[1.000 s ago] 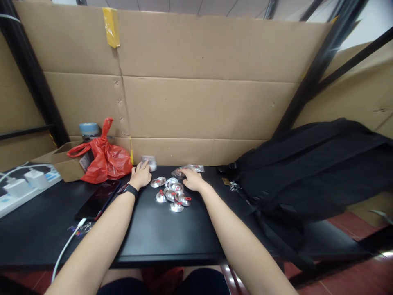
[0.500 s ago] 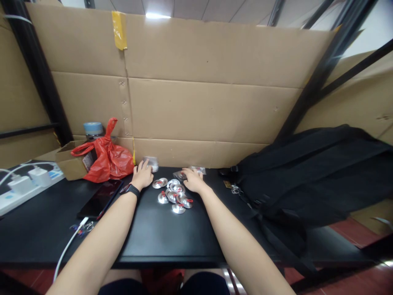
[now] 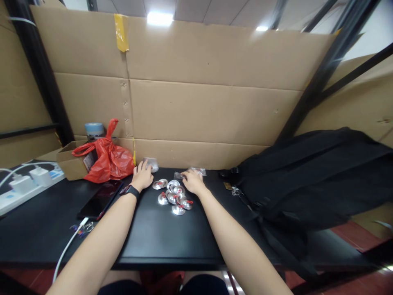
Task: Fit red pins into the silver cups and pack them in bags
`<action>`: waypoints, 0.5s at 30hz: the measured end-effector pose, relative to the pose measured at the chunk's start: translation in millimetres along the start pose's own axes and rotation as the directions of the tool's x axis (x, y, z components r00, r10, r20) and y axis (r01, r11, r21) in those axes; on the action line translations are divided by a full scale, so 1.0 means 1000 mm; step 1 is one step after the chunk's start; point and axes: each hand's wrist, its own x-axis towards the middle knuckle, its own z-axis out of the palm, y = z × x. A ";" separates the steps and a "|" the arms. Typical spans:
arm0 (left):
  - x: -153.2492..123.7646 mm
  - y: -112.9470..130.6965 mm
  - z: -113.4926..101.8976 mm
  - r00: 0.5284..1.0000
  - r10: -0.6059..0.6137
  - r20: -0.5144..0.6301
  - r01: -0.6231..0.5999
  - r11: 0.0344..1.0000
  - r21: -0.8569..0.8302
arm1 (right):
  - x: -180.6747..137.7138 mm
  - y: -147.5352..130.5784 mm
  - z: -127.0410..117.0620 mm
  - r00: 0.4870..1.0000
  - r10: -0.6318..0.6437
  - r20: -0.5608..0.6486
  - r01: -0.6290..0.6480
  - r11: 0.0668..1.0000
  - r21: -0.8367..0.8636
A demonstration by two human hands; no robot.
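Note:
Several small silver finger cymbals with red loops lie in a loose pile on the black table, between and a little in front of my hands. My left hand rests open on the table to their left, fingers stretched forward. Its fingertips are beside a small clear plastic bag, and a dark watch is on the wrist. My right hand lies open at the right of the pile, over clear plastic packaging that sticks out around its fingers. How firmly the fingertips touch the packaging cannot be made out.
A red plastic bag, a cardboard box and a blue-lidded container stand at left. Nearby are a phone, keys and a power strip. A black backpack fills the right; a cardboard wall closes the back.
My right fingers have shifted slightly over the plastic packaging, and the item at their left edge shows less. The left hand and the cymbals stay put; the view has tilted slightly.

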 end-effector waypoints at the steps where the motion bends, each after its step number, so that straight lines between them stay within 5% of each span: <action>1: 0.000 0.000 0.000 1.000 -0.001 -0.005 0.001 1.000 0.001 | 0.001 0.001 0.000 1.000 0.015 -0.027 -0.015 1.000 -0.002; 6: 0.000 0.000 0.000 1.000 0.002 -0.018 -0.002 1.000 -0.005 | 0.004 0.005 -0.005 0.977 0.084 -0.195 -0.060 0.990 0.127; 11: -0.001 0.001 -0.004 1.000 0.019 -0.020 -0.020 0.999 -0.038 | 0.000 0.002 -0.018 0.908 0.117 -0.403 0.125 0.841 0.526; 15: -0.002 0.002 -0.008 0.999 0.030 -0.030 -0.032 0.998 -0.059 | -0.009 -0.014 -0.026 0.918 0.049 -0.395 0.243 0.718 0.653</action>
